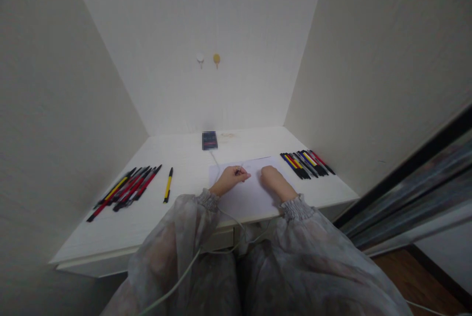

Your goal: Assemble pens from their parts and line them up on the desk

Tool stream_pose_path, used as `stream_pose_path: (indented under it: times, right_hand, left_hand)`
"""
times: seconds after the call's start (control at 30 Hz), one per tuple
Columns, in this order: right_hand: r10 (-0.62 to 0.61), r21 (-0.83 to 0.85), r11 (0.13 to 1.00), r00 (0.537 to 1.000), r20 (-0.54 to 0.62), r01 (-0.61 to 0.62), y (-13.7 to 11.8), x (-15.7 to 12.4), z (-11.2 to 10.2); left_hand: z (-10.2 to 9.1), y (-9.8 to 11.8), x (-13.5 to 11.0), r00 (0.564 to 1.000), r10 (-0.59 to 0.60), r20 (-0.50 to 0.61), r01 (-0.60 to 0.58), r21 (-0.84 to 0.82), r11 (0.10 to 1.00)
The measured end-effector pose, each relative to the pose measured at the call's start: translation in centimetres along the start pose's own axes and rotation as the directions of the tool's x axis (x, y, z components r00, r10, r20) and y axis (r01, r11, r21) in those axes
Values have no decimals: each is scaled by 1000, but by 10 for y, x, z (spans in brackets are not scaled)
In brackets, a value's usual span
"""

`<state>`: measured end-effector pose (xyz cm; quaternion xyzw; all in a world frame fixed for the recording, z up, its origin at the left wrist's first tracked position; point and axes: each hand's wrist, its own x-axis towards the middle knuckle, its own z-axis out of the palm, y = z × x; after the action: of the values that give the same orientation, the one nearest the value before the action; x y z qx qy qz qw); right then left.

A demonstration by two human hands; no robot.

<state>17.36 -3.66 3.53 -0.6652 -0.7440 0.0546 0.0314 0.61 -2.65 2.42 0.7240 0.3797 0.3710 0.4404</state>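
Over a white sheet of paper (243, 203) on the table, my two hands face each other, a short gap apart. My left hand (229, 178) is closed in a pinch, with a small dark bit showing by its fingers; I cannot make out what it holds. My right hand (275, 181) is curled into a fist above the paper's right part, and whatever may be inside is hidden. To the left, a single yellow and black pen (168, 186) lies apart from a loose pile of red, yellow, grey and black pens (129, 188).
Right of the paper lies a row of several pens (308, 163). A phone-like device (210, 140) with a white cable sits at the back of the white table (177, 154). Two hooks, one white (200, 58) and one yellow (217, 58), are on the back wall. Side walls enclose the table.
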Motion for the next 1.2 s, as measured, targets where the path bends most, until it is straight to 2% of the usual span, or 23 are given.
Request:
stream_pose_path:
  times: [0.07,0.17,0.23,0.33,0.53,0.67,0.73,0.87,1.03,1.2]
  right_hand:
    - [-51,55,997,998,-26,53,-6,0,-4]
    - [-144,190,970,987,-65,154,-14,-1,-8]
    - [-212,411,877,968,-134,249,-18,-2,-10]
    - [-264,668,652,933,-244,359,-22,0,-11]
    - [-281,700,554,893,-351,450,-25,11,-5]
    - [-216,849,311,902,-374,427,-21,17,4]
    - [-181,879,234,907,-380,415,-19,17,6]
    - [-168,873,264,911,-377,410,-17,16,4]
    - [-110,901,179,918,-381,396,-17,16,4]
    - [-112,923,155,935,-337,352,-20,16,5]
  left_hand:
    - [0,0,1,1000,4,-2,-4,26,1000]
    - [-1,-1,2,996,23,-82,-22,11,1000]
    - [-3,0,3,992,9,-128,-15,-44,999]
    - [-6,4,3,993,-58,-103,44,-135,990]
    - [-11,9,1,986,-127,-112,98,-232,968]
    - [-13,5,3,983,-140,-118,98,-307,947]
    - [-14,3,4,980,-133,-146,76,-341,937]
    - [-17,1,6,971,-107,-216,15,-388,922]
    - [-17,1,5,967,-112,-228,11,-404,915]
    - [-16,4,4,970,-109,-216,17,-389,921]
